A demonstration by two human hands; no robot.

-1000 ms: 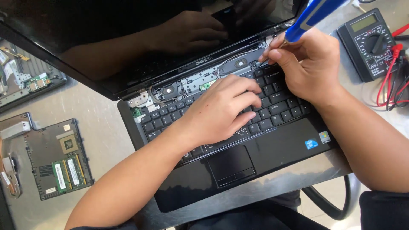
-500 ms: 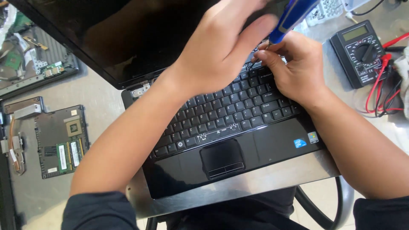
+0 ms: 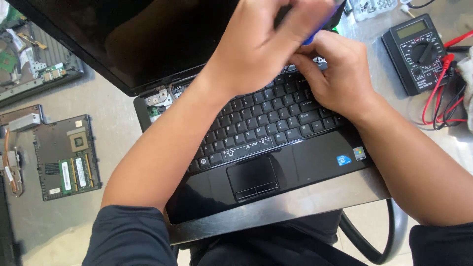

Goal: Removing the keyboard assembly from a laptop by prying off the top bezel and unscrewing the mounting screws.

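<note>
Over laptop keyboard (image 3: 261, 123): left hand (image 3: 261, 44) pinches blue tool (image 3: 315, 34); right hand (image 3: 340, 79) presses top key row, fingers curled together.

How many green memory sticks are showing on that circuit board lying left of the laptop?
2. Both sit side by side in the lower part of the grey circuit board: one memory stick on the left, the other right beside it. More could be hidden elsewhere.

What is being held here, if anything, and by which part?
A blue-handled tool, pinched between the left hand and right hand above the laptop keyboard. Only a sliver of blue shows, so the exact grip point cannot be told.
</note>
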